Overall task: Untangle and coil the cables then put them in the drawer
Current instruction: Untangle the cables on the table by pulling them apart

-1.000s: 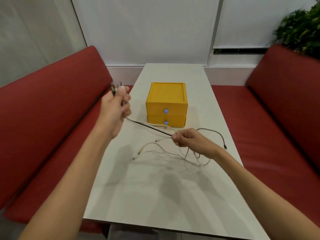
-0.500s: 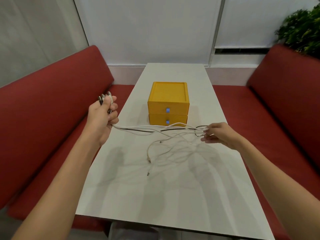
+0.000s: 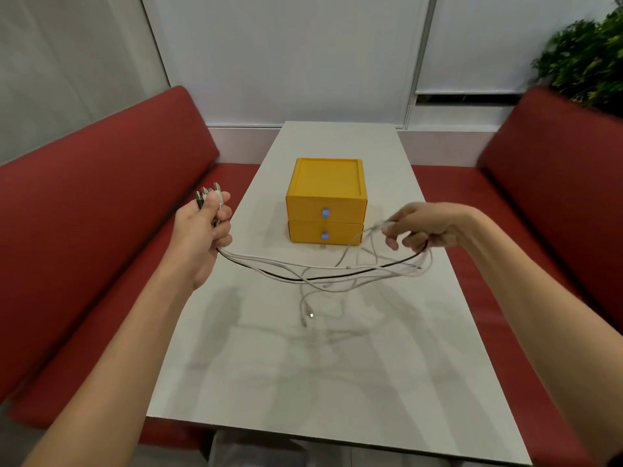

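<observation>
Several white cables and one black cable [image 3: 323,276] hang in a sagging bundle between my two hands, above the table [image 3: 337,382]. My left hand [image 3: 205,230] grips their plug ends, which stick up above my fist. My right hand [image 3: 421,227] holds the other part of the bundle in curled fingers, just right of the yellow drawer box [image 3: 326,197]. Loose white ends [image 3: 307,315] dangle down toward the tabletop. The box has two drawers with blue pulls, both closed.
Red bench seats [image 3: 84,230] run along both sides of the narrow table. A green plant [image 3: 586,59] stands at the back right, behind the right bench. A white wall closes the far end.
My right hand has slid along the cables and moved right and up, stretching the bundle out. My left hand has lowered and moved left. The loose ends have lifted off the table.
</observation>
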Tool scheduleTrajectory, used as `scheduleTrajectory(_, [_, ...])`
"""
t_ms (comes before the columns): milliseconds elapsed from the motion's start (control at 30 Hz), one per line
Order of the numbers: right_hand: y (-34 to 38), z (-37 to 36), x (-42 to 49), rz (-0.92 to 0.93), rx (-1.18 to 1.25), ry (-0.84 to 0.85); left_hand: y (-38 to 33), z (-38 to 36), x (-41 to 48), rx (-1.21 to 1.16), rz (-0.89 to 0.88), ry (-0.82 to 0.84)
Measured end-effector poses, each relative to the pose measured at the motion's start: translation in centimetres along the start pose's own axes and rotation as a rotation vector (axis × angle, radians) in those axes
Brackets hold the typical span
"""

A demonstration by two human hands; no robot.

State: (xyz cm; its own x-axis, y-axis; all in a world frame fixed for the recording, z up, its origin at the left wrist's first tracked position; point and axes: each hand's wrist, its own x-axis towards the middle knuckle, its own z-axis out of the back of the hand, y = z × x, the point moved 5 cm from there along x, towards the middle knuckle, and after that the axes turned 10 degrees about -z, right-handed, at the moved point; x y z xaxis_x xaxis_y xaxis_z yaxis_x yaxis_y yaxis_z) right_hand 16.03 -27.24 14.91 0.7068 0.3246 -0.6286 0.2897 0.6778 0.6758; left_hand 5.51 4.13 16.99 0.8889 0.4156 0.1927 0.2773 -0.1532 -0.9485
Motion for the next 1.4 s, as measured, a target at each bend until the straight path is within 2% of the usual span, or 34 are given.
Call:
scheduleTrajectory(33, [1.2, 0.1, -0.9, 0.06, -0.028, -0.012, 0.0, -0.1, 0.1, 0.001, -0.004, 0.0])
scheduleTrajectory(100, [3.0, 0.4, -2.2, 0.175, 0.063, 0.005, -0.2, 0.0, 0.3, 0.001, -0.011, -0.005])
scheduleTrajectory(200, [3.2, 1.3, -2.4, 0.299, 0.339, 0.004, -0.5, 0.2, 0.4, -0.007, -0.02, -0.015])
scheduleTrajectory(267, [1.6, 2.1, -1.3, 0.304, 0.542, -0.042, -0.5, 0.5, 0.4, -0.016, -0.02, -0.029])
scheduleTrajectory(333, [-1.3, 2.4, 0.3, 0.213, 0.68, -0.108, -0.4, 0.6, 0.3, -0.023, -0.012, -0.04])
scheduleTrajectory(433, [-6.8, 1.3, 3.1, -0.002, 0.691, -0.19, 0.3, 0.4, 0.1, -0.017, 0.003, -0.032])
scheduleTrajectory(533, [-11.8, -0.8, 5.2, -0.206, 0.707, -0.193, 0.7, -0.3, -0.1, -0.008, 0.01, -0.015])
scheduleTrajectory(600, [-14.4, -2.2, 5.8, -0.33, 0.592, -0.216, 0.8, -0.8, -0.1, -0.006, 0.006, -0.006])
scheduleTrajectory(733, [-16.9, -4.6, 5.5, -0.486, 0.194, -0.187, 0.6, -1.8, -0.1, 0.0, -0.002, 0.04])
scheduleTrajectory(800, [-16.2, -4.6, 4.9, -0.514, -0.083, -0.219, 0.7, -2.4, -0.2, 0.007, 0.003, 0.076])
scheduleTrajectory(833, [-15.3, -4.1, 4.5, -0.516, -0.298, -0.267, 0.9, -2.8, -0.3, 0.002, 0.007, 0.101])
scheduleTrajectory(900, [-11.9, -3.1, 3.6, -0.398, -0.662, -0.432, 1.5, -4.1, -0.9, -0.025, 0.03, 0.171])
scheduleTrajectory(933, [-9.6, -3.1, 3.0, -0.262, -0.659, -0.495, 1.9, -5.0, -1.4, -0.039, 0.052, 0.207])
scheduleTrajectory(967, [-7.2, -3.4, 2.2, -0.085, -0.499, -0.506, 2.4, -6.0, -1.9, -0.057, 0.08, 0.24])
scheduleTrajectory(1000, [-4.6, -4.5, 1.0, 0.108, -0.246, -0.44, 2.9, -7.1, -2.5, -0.086, 0.112, 0.268])
scheduleTrajectory(1067, [-0.1, -8.3, -1.5, 0.356, 0.193, -0.118, 3.4, -9.3, -3.6, -0.167, 0.169, 0.313])
scheduleTrajectory(1100, [1.2, -10.2, -2.1, 0.424, 0.291, 0.023, 3.7, -10.2, -4.0, -0.182, 0.191, 0.331])
scheduleTrajectory(1167, [2.5, -12.9, -2.4, 0.511, 0.418, 0.169, 4.0, -11.0, -4.5, -0.113, 0.211, 0.368])
scheduleTrajectory(1333, [1.3, -13.7, -1.2, 0.443, 0.546, 0.036, 4.1, -9.9, -3.5, 0.136, 0.051, 0.439])
scheduleTrajectory(1400, [1.3, -13.8, -1.1, 0.454, 0.515, 0.014, 4.3, -9.6, -3.4, 0.126, 0.059, 0.441])
